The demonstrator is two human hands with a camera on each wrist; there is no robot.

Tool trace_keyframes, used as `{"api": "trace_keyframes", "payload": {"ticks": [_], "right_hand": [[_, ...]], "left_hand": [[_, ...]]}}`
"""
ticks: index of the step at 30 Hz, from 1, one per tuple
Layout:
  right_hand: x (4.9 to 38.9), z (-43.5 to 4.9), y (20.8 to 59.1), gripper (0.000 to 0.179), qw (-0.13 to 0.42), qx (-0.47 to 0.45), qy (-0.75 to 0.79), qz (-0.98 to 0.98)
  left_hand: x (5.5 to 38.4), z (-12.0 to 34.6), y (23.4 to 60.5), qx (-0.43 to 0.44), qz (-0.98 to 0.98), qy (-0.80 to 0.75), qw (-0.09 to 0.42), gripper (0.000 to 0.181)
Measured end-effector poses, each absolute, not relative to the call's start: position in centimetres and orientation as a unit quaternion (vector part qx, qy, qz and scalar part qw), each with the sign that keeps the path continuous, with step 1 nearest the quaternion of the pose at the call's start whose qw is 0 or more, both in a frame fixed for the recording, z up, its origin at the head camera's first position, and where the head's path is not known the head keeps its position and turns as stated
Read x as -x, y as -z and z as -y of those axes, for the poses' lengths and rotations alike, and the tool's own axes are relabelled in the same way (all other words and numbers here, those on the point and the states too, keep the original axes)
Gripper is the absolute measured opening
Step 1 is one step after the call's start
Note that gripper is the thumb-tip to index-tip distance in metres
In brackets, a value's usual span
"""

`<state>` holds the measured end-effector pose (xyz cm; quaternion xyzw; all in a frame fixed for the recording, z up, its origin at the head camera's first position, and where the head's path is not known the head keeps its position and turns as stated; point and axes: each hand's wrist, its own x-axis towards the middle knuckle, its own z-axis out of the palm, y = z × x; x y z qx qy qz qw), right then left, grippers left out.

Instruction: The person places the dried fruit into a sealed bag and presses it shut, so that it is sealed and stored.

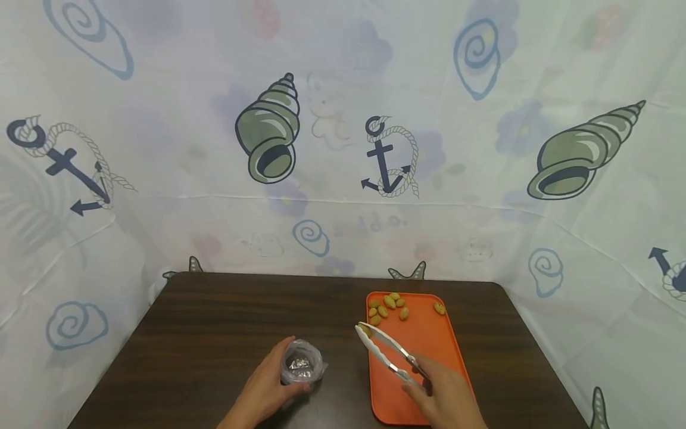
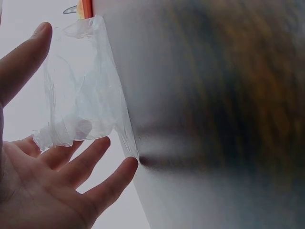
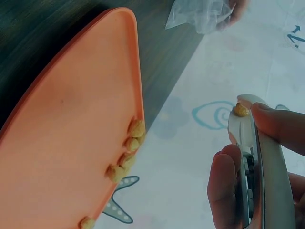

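Observation:
My left hand [image 1: 268,381] is cupped round a clear plastic bag [image 1: 302,361], which stands mouth-up on the dark table. Its thumb and fingers lie on either side of the bag, as the left wrist view also shows. In my right hand [image 1: 445,390] I grip white-tipped metal tongs [image 1: 382,353], whose ends hold one small yellow-brown oval piece [image 3: 240,109]. The tong tips hover over the left edge of the orange tray [image 1: 415,390], pointing away from me. Several similar oval pieces [image 1: 389,302] lie at the tray's far left, and a single one [image 1: 439,307] at its far right.
The dark wood-grain table [image 1: 214,316] carries the bag left of the tray. Behind and beside it hangs a white cloth [image 1: 332,155] printed with shells and anchors, close to the table's far edge.

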<state>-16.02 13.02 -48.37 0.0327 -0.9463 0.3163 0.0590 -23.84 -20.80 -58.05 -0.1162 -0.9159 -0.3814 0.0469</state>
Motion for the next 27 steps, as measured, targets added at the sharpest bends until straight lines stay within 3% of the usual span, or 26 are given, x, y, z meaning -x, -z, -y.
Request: {"api": "trace_keyframes", "payload": {"ticks": [27], "right_hand": [[16.6,-11.8,49.1,0.046,0.050,-0.070,-0.289,0.953]], "left_hand": [[24.1,20.7,58.3,0.119,0.917,0.377,0.058,0.104]]}}
